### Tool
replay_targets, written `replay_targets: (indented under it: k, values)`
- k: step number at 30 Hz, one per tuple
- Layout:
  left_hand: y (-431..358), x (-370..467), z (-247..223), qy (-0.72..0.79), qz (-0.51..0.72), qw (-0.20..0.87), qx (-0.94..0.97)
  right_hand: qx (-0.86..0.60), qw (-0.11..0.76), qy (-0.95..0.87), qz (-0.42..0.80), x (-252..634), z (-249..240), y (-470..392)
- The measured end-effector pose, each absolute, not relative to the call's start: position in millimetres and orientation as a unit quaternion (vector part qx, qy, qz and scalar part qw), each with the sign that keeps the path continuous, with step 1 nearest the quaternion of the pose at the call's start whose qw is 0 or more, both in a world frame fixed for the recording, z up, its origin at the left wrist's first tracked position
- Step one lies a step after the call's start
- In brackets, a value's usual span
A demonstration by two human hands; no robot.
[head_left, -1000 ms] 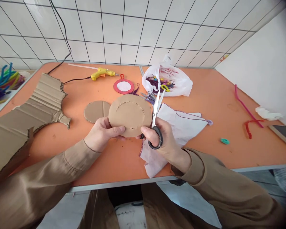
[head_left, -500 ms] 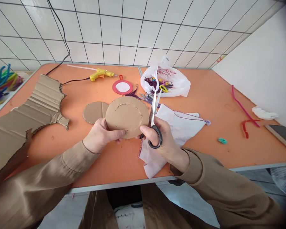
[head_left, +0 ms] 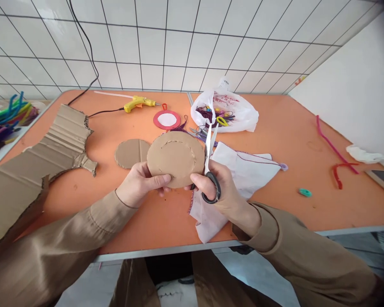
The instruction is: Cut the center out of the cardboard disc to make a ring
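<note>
The person's left hand [head_left: 137, 183] is gripping a round cardboard disc [head_left: 176, 160] at its lower left edge, the thumb lying on top and the other fingers bending underneath, closed on the card; the right hand [head_left: 222, 185] is pinching the same disc at its lower right edge with the thumb on top, while also holding black-handled scissors [head_left: 208, 155], its fingers wrapping around the handles; the blades are pointing away from the person, slightly parted, just beside the disc's right edge. The disc is hovering above the orange surface [head_left: 275, 213], between the two hands, and is showing a broken, curved line of cuts inside its rim; a second cardboard disc [head_left: 128, 153], creased down one side, is lying just beyond the left hand; a ragged cardboard sheet [head_left: 51, 149] is stretching along the left side. A yellow glue gun [head_left: 137, 103] is resting near the back, its nozzle pointing toward a red ring with a white centre [head_left: 167, 120]; a white plastic bag [head_left: 243, 115] is sitting to the right of that, showing threads inside; a white cloth [head_left: 246, 166] is spreading beneath and beyond the right hand.
</note>
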State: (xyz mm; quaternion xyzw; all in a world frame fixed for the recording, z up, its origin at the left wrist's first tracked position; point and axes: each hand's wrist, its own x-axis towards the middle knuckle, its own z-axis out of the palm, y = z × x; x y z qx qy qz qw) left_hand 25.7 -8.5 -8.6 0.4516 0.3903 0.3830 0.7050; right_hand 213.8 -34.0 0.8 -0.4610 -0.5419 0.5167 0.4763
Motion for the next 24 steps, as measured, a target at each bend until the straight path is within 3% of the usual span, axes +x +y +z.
replay_targets:
  k: [12, 19, 24]
  values:
    - [-7.5, 20.5, -5.8, 0.417, 0.380, 0.652, 0.507, -0.461, 0.478, -0.561, 0.494, 215.8, -8.1, -31.2]
    - [-6.2, 15.8, -6.7, 0.375, 0.441, 0.706, 0.408, -0.479, 0.501, -0.565, 0.448, 218.6, -13.3, -30.5]
    - [-1.8, 11.9, -4.4, 0.392, 0.445, 0.676, 0.438, -0.458, 0.483, -0.575, 0.474, 219.3, -5.8, -30.7]
